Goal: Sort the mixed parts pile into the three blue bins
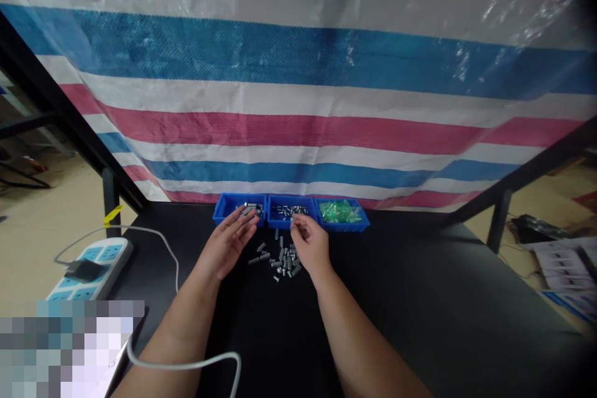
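Three blue bins stand in a row at the back of the black table. Metal parts lie in the left bin, small screws in the middle bin, and green-tinted bags in the right bin. My left hand is at the front of the left bin, palm turned inward, fingers apart and nothing visible in it. At the middle bin's front edge, my right hand pinches with thumb and index finger; what lies between the fingertips is too small to name. Between my hands is a loose pile of metal parts.
A white power strip with a black plug lies at the left. Its white cable crosses the table's left side. Behind the bins hangs a striped plastic sheet. A pixelated object fills the lower left.
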The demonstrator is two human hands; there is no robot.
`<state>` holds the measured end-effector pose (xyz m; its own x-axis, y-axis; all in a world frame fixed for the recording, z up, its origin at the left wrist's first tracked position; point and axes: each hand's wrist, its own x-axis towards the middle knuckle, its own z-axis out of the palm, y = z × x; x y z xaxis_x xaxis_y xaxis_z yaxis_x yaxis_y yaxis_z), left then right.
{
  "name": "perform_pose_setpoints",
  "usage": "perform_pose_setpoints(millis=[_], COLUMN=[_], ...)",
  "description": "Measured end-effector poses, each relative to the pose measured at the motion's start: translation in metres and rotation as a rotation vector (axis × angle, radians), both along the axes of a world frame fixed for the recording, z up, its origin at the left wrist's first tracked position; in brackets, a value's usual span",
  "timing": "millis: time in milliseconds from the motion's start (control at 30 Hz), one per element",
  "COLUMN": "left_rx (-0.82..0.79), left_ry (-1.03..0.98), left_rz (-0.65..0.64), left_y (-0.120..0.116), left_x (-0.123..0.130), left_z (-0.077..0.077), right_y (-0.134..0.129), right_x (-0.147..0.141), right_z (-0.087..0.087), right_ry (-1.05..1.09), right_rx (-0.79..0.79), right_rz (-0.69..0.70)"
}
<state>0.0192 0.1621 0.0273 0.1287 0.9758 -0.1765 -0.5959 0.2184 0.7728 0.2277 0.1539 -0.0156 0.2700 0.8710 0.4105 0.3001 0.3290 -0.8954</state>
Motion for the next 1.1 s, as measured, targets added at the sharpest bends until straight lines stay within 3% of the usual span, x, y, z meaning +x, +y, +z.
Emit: perform_pose_setpoints(millis=[100,233,367,467,600,767,933,1033,1100], left_rx=[0.142,0.275,0.349,0.368,0.357,0.361,0.343,0.347,0.363], left_ry=[-0.022,0.153,0.404,0.486,0.572,0.596,0.639,0.684,0.724], left_rz=[-0.078,-0.119,-0.044,-0.027,-0.035,-0.021,0.055,0.082,0.086], left_y=[-0.006,-0.006,-0.002,-0.001,0.0,0.002,0.001,0.002,0.003], left_x=[0.003,0.004,0.003,0.004,0.005,0.006,0.005,0.003,0.002], left_z=[0.001,-0.007,-0.013,-0.014,-0.015,-0.017,-0.017,-0.019,-0.022], right_y=[-0.002,-0.013,-0.027,-0.038,-0.054,-0.066,-0.066,-0.056,-0.045], right_x=[-0.003,-0.004,-0.002,-0.006,-0.024,-0.05,-0.052,-0.043,-0.034], right_z=[0.003,0.021,0.038,0.044,0.044,0.033,0.031,0.032,0.029], right_ry=[0.019,-0.213,-0.467,-0.57,-0.648,-0.752,-0.694,-0.491,-0.341], right_rx=[0.061,0.106,-0.065,-0.258,-0.385,-0.387,-0.309,-0.294,-0.245], right_rz=[0.126,0.143,0.382,0.517,0.474,0.421,0.499,0.561,0.502])
